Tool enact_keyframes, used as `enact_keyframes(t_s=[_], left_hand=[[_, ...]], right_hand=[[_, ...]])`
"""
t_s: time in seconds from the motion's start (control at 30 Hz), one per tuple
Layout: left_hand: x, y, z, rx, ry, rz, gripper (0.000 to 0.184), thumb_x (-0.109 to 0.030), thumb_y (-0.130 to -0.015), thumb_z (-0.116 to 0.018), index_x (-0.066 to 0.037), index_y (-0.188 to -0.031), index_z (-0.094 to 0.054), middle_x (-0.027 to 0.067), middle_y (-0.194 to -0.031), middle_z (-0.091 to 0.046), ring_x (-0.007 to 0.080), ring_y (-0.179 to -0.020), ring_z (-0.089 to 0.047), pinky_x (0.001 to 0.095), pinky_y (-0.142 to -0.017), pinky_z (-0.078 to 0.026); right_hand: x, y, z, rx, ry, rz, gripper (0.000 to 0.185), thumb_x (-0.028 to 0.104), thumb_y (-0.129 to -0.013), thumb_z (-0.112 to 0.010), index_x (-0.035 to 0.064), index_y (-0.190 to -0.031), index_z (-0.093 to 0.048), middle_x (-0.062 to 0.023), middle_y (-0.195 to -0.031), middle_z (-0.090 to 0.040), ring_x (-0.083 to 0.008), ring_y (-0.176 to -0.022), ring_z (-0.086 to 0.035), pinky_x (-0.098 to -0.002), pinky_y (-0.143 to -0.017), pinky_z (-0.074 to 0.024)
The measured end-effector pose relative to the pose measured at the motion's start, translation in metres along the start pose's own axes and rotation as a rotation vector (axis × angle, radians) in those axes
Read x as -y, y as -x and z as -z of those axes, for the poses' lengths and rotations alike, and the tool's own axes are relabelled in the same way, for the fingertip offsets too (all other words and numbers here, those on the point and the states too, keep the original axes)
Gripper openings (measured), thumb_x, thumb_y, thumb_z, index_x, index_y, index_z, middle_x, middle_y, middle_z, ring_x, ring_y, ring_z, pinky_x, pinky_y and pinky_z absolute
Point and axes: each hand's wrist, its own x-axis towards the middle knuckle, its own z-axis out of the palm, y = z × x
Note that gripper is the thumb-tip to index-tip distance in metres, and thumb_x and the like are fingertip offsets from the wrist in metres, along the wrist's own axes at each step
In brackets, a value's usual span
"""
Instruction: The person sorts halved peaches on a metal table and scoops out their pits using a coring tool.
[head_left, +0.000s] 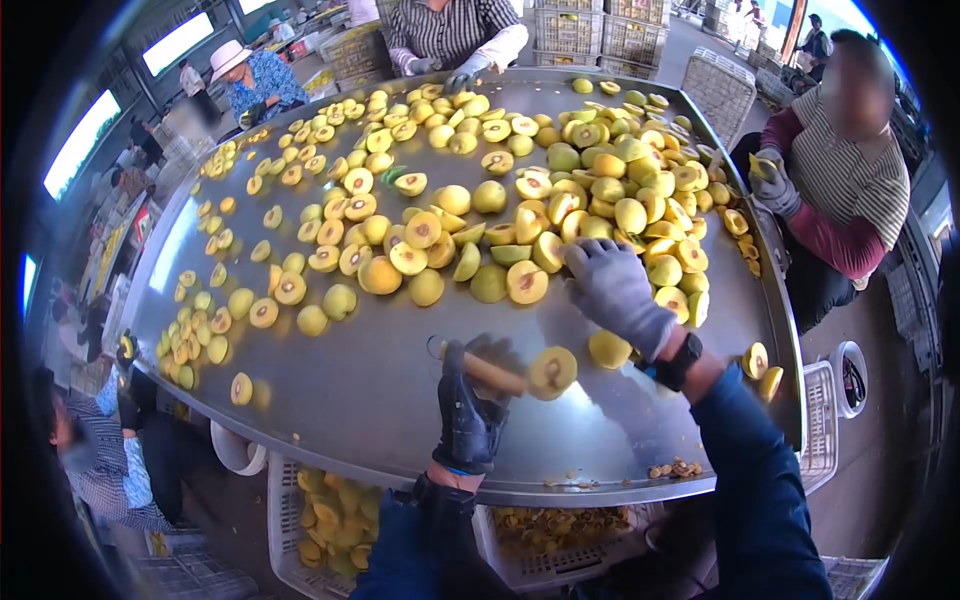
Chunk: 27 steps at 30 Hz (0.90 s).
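Observation:
My left hand [473, 400], in a dark glove, is closed around a wooden-handled loop tool [492, 375]. The handle points right, and a thin curved metal end shows on the left. Just beyond the handle is a yellow peach half [552, 372], cut face up; whether the handle touches it I cannot tell. My right hand [622, 295], in a grey glove, reaches to the near side of a heap of peach halves [640, 185]. Its fingers extend onto the fruit, with the tips partly hidden. Close below that hand lies another yellow peach [608, 350].
More cut peaches [420, 230] spread across the metal table [350, 400]. Pit scraps [675, 468] lie at the near edge. Below stand a crate of peaches [335, 520] and a crate of scraps [560, 530]. Several co-workers surround the table, one at the right [850, 190].

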Motion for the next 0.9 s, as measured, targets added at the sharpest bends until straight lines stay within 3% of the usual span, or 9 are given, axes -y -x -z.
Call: enact_keyframes(t_s=[0.13, 0.33, 0.37, 0.47, 0.5, 0.6, 0.7, 0.8, 0.9], left_hand=[[-0.016, -0.007, 0.009, 0.047, -0.029, -0.056, 0.049, -0.048, -0.099, -0.048, -0.005, -0.123, -0.049, 0.0148, -0.12, -0.059, 0.028, -0.103, -0.061, 0.0421, -0.086, -0.054], [-0.026, -0.001, 0.005, 0.033, -0.018, -0.057, 0.051, -0.048, -0.099, -0.048, -0.005, -0.127, -0.049, 0.0153, -0.122, -0.058, 0.0281, -0.102, -0.062, 0.042, -0.089, -0.053], [-0.026, 0.0, 0.004, 0.027, -0.005, -0.058, 0.05, -0.047, -0.099, -0.048, -0.005, -0.126, -0.05, 0.0153, -0.121, -0.059, 0.028, -0.101, -0.062, 0.0419, -0.089, -0.053], [-0.029, -0.004, 0.014, 0.019, -0.018, -0.109, 0.049, -0.047, -0.099, -0.05, -0.004, -0.122, -0.053, 0.0149, -0.115, -0.062, 0.0277, -0.1, -0.063, 0.0421, -0.089, -0.053], [-0.028, -0.007, 0.021, 0.019, -0.022, -0.124, 0.048, -0.046, -0.099, -0.05, -0.004, -0.121, -0.054, 0.0147, -0.113, -0.063, 0.0277, -0.1, -0.063, 0.0422, -0.089, -0.053], [-0.04, -0.008, 0.03, -0.002, 0.138, -0.12, 0.048, -0.044, -0.097, -0.056, -0.002, -0.121, -0.054, 0.015, -0.112, -0.064, 0.0282, -0.101, -0.063, 0.0435, -0.089, -0.053], [-0.045, -0.01, 0.036, 0.0, 0.105, -0.141, 0.052, -0.047, -0.099, -0.049, -0.002, -0.126, -0.05, 0.0163, -0.119, -0.061, 0.0291, -0.103, -0.062, 0.0453, -0.093, -0.051], [-0.044, -0.013, 0.036, 0.01, 0.138, -0.143, 0.053, -0.047, -0.099, -0.049, -0.002, -0.126, -0.05, 0.0167, -0.119, -0.061, 0.0289, -0.103, -0.062, 0.0449, -0.093, -0.051], [-0.042, -0.012, 0.025, -0.028, 0.081, -0.183, 0.053, -0.048, -0.099, -0.05, -0.001, -0.125, -0.051, 0.0162, -0.117, -0.061, 0.0284, -0.103, -0.062, 0.0437, -0.093, -0.052]], right_hand=[[-0.022, -0.038, -0.087, -0.077, 0.415, 0.178, 0.032, 0.015, -0.085, -0.053, 0.0049, -0.116, -0.059, -0.0127, -0.116, -0.063, -0.0269, -0.108, -0.06, -0.0496, -0.099, -0.0408], [0.006, -0.047, -0.066, 0.237, 0.259, 0.182, 0.031, 0.023, -0.082, -0.061, 0.0055, -0.108, -0.061, -0.0103, -0.105, -0.065, -0.0276, -0.105, -0.062, -0.0502, -0.101, -0.0394], [0.013, -0.044, -0.057, 0.343, 0.254, 0.161, 0.037, 0.03, -0.077, -0.068, 0.0067, -0.105, -0.061, -0.0093, -0.098, -0.065, -0.0273, -0.103, -0.063, -0.0499, -0.102, -0.0393], [0.005, 0.0, -0.02, 0.163, -0.015, 0.128, 0.043, 0.035, -0.072, -0.072, 0.0074, -0.104, -0.061, -0.0111, -0.097, -0.066, -0.0277, -0.1, -0.063, -0.0497, -0.101, -0.0394], [-0.001, 0.021, 0.001, 0.053, -0.1, -0.008, 0.048, 0.034, -0.071, -0.073, 0.0084, -0.109, -0.06, -0.0133, -0.097, -0.066, -0.0293, -0.099, -0.063, -0.047, -0.101, -0.0408], [-0.05, 0.093, 0.042, -0.224, -0.108, -0.235, 0.053, 0.019, -0.071, -0.074, 0.0092, -0.12, -0.058, -0.015, -0.102, -0.067, -0.0359, -0.098, -0.062, -0.046, -0.089, -0.0472], [-0.127, 0.162, 0.036, -0.216, 0.041, -0.495, 0.052, 0.017, -0.073, -0.072, 0.0109, -0.123, -0.056, -0.0156, -0.107, -0.066, -0.0363, -0.102, -0.062, -0.0445, -0.089, -0.0489], [-0.165, 0.196, 0.029, 0.033, 0.306, -0.697, 0.053, 0.017, -0.075, -0.071, 0.0103, -0.125, -0.055, -0.0177, -0.119, -0.063, -0.0346, -0.112, -0.059, -0.0443, -0.097, -0.045], [-0.129, 0.151, 0.034, -0.127, 0.131, -0.45, 0.052, 0.018, -0.078, -0.07, 0.0098, -0.127, -0.055, -0.0181, -0.123, -0.061, -0.0343, -0.116, -0.056, -0.0445, -0.1, -0.0427]])
